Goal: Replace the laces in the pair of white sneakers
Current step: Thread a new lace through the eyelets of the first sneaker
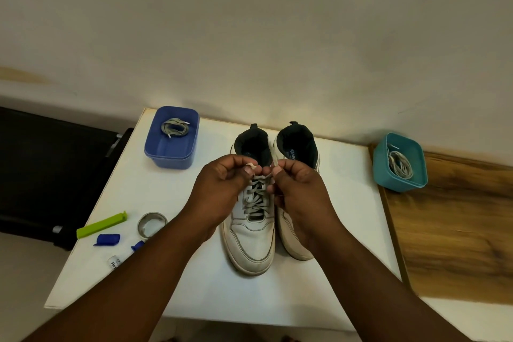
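Head view: two white sneakers [251, 239] side by side on white table [347, 230], toes twd camera. Left hand [222, 189] & right hand [297, 189] both curled, each pinching an end of grey lace [258, 197] over left-side shoe's top eyelets. Spare laces coiled in blue tub [172, 155] & teal tub [399, 178].

The sneakers [251, 241] have smooth, leather-like white uppers, scuffed at the toes; the laces [256, 198] are flat woven cloth. Both tubs [172, 158] [399, 175] are matt plastic. The table [333, 258] is smooth white; the ring [152, 224] is possibly metal.
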Action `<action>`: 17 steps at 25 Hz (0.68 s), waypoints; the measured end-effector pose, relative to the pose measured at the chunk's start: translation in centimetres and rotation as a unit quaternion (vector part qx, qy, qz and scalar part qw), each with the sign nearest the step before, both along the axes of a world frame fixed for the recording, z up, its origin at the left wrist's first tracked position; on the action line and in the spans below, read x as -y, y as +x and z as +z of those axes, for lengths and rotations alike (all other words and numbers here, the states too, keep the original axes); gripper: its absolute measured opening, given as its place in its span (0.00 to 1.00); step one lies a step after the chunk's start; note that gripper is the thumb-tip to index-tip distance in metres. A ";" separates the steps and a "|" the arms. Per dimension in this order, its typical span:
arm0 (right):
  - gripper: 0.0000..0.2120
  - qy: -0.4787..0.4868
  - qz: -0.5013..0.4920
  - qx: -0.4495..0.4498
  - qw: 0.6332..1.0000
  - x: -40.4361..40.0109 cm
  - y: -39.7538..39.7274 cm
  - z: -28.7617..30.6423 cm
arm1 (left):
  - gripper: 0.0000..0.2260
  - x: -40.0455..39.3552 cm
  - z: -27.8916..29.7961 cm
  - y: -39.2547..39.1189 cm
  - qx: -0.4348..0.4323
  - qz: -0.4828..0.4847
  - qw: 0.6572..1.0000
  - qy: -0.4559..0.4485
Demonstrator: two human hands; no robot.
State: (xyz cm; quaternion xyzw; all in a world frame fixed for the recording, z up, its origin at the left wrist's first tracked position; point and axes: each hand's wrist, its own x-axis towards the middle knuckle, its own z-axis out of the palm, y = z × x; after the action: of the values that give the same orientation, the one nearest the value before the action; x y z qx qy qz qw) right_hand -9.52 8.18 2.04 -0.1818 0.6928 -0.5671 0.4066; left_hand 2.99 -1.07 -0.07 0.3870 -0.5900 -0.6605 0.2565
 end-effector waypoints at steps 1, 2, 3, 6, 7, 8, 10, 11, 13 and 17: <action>0.07 -0.007 0.005 0.032 0.999 0.0 -0.2 0.2 | 0.06 0.2 0.1 0.1 -0.002 0.003 1.000 -0.003; 0.08 -0.007 0.011 0.049 0.999 0.0 -0.4 0.1 | 0.06 0.4 0.2 0.1 0.002 0.006 1.000 -0.006; 0.08 0.003 0.013 0.048 0.999 0.0 -0.6 0.0 | 0.06 0.6 0.1 0.2 0.010 0.010 1.000 -0.006; 0.07 0.040 -0.019 0.004 0.999 0.0 -0.6 -0.5 | 0.07 0.7 -0.5 0.4 0.032 0.034 0.999 0.011; 0.07 0.038 -0.027 0.001 0.999 0.1 -0.6 -0.6 | 0.07 0.6 -0.5 0.4 0.026 0.034 0.999 0.019; 0.08 0.029 -0.031 0.008 0.999 0.1 -0.5 -0.5 | 0.08 0.6 -0.5 0.4 0.016 0.024 0.999 0.024; 0.08 0.008 -0.026 0.039 0.999 0.2 -0.4 -0.5 | 0.10 0.3 -0.3 0.3 -0.005 -0.030 0.999 0.028; 0.08 0.004 -0.012 0.046 0.999 0.2 -0.3 -0.5 | 0.11 0.3 -0.2 0.3 -0.014 -0.060 0.998 0.029; 0.08 0.007 0.032 0.021 0.999 0.1 -0.2 -1.2 | 0.13 0.3 -0.2 0.2 -0.014 -0.094 0.995 0.034; 0.07 -0.003 0.091 -0.052 0.994 0.0 -0.8 -2.0 | 0.18 0.8 0.0 0.5 0.020 -0.110 0.993 0.029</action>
State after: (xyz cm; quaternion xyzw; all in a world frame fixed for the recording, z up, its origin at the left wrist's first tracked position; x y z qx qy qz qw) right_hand -10.28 8.15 0.05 -0.2748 0.6918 -0.5197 0.4193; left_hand 3.47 -1.90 -0.09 0.3403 -0.6146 -0.6936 0.1592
